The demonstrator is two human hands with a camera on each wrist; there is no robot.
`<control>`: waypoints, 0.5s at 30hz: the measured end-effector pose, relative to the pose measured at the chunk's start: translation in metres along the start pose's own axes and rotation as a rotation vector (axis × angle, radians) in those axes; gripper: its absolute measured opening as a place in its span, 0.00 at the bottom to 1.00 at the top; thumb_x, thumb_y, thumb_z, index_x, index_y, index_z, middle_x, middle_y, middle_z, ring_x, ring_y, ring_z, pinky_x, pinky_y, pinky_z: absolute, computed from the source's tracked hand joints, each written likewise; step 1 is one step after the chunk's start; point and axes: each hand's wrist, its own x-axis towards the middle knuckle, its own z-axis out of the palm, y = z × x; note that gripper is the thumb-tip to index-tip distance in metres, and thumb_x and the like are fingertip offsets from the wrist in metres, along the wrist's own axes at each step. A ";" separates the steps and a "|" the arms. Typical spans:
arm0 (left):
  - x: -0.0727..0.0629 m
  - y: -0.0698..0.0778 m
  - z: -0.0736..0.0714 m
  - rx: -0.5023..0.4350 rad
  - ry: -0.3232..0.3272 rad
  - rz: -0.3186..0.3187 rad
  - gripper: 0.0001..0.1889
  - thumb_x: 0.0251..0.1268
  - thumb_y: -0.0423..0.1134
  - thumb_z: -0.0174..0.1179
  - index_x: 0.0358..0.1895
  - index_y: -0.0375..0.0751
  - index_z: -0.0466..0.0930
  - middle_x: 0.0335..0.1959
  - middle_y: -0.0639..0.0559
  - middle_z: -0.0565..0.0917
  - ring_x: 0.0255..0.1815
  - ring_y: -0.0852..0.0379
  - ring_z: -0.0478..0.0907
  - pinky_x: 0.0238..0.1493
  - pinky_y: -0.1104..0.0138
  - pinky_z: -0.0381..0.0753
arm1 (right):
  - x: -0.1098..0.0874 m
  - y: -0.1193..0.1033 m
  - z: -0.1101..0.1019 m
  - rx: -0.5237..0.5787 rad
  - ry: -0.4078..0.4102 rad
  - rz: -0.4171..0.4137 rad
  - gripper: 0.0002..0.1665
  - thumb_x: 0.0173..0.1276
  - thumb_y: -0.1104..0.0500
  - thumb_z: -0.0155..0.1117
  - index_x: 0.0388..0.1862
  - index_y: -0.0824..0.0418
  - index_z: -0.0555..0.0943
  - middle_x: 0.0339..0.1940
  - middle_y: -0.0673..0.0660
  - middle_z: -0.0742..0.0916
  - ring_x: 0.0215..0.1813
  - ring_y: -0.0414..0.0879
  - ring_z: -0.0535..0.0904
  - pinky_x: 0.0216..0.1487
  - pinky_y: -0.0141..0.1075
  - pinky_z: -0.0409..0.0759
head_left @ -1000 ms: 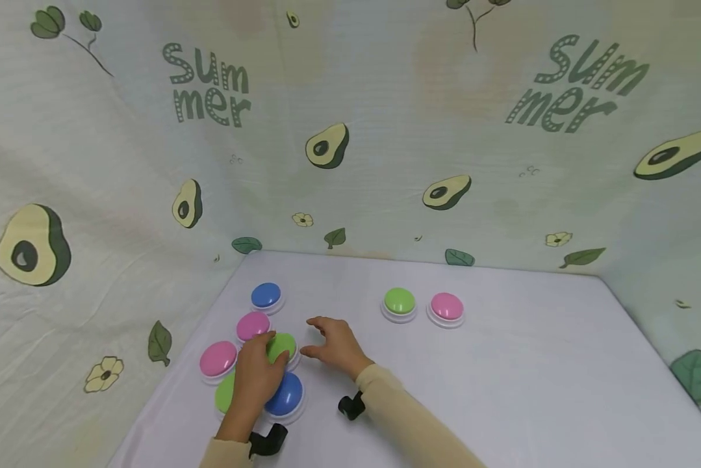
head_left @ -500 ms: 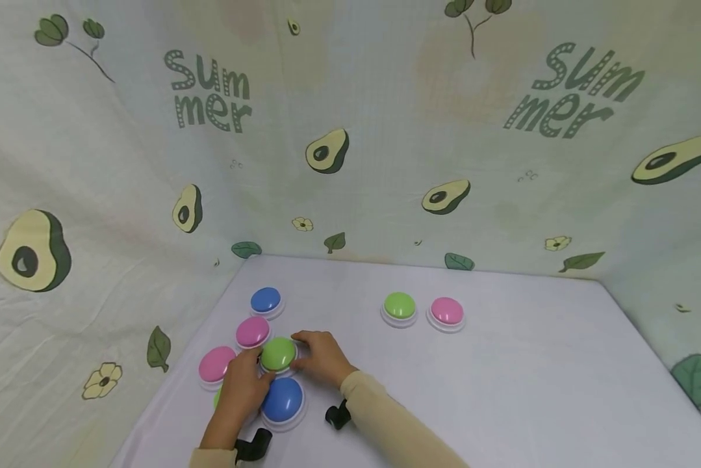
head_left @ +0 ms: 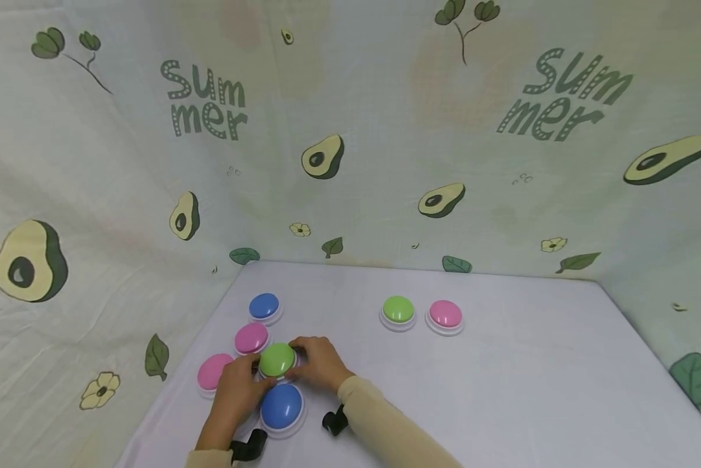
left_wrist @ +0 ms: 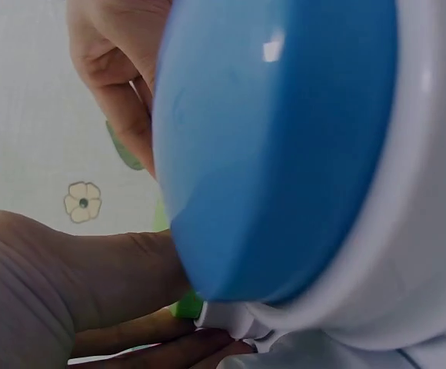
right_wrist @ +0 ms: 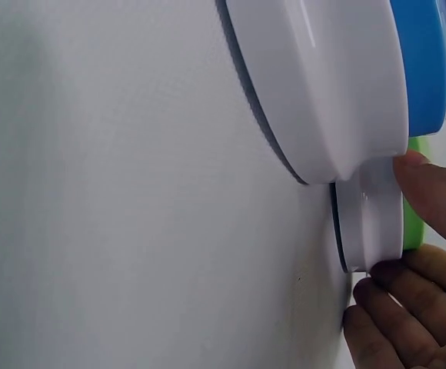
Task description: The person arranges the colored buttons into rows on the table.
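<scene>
A green dome push button point(head_left: 277, 359) with a white base lies on the white table between both hands. My left hand point(head_left: 236, 393) grips its left side, thumb toward the front. From the right, my right hand point(head_left: 319, 364) holds the other side; in the right wrist view its thumb point(right_wrist: 437, 192) touches the white base. Just in front sits a large blue button point(head_left: 281, 407), which fills much of the left wrist view. One pink button point(head_left: 251, 338) is behind to the left, another pink button point(head_left: 214, 372) beside the left hand. Something white under the left wrist is mostly hidden.
A smaller blue button point(head_left: 264, 306) stands at the back left. Farther right are a green button point(head_left: 398, 310) and a pink button point(head_left: 446, 314), side by side. A printed cloth point(head_left: 373, 130) hangs behind and beside the table point(head_left: 502, 390).
My right hand has moved left onto the green button's right side. The left hand has shifted slightly down and left, uncovering more of the green button. The head view has tilted up slightly.
</scene>
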 end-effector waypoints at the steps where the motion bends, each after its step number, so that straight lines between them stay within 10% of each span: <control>1: 0.000 -0.001 0.000 -0.006 0.004 -0.003 0.29 0.52 0.33 0.79 0.55 0.21 0.81 0.50 0.30 0.87 0.56 0.30 0.82 0.59 0.38 0.79 | 0.000 0.000 0.000 -0.004 0.003 -0.001 0.31 0.58 0.55 0.85 0.60 0.61 0.86 0.56 0.53 0.90 0.59 0.44 0.84 0.66 0.39 0.79; 15: 0.005 0.007 0.004 -0.053 0.047 -0.048 0.28 0.49 0.35 0.82 0.52 0.23 0.83 0.44 0.34 0.88 0.46 0.40 0.83 0.52 0.41 0.82 | -0.001 0.003 0.002 0.055 0.063 0.010 0.32 0.57 0.55 0.85 0.60 0.62 0.86 0.56 0.54 0.90 0.62 0.48 0.84 0.67 0.43 0.79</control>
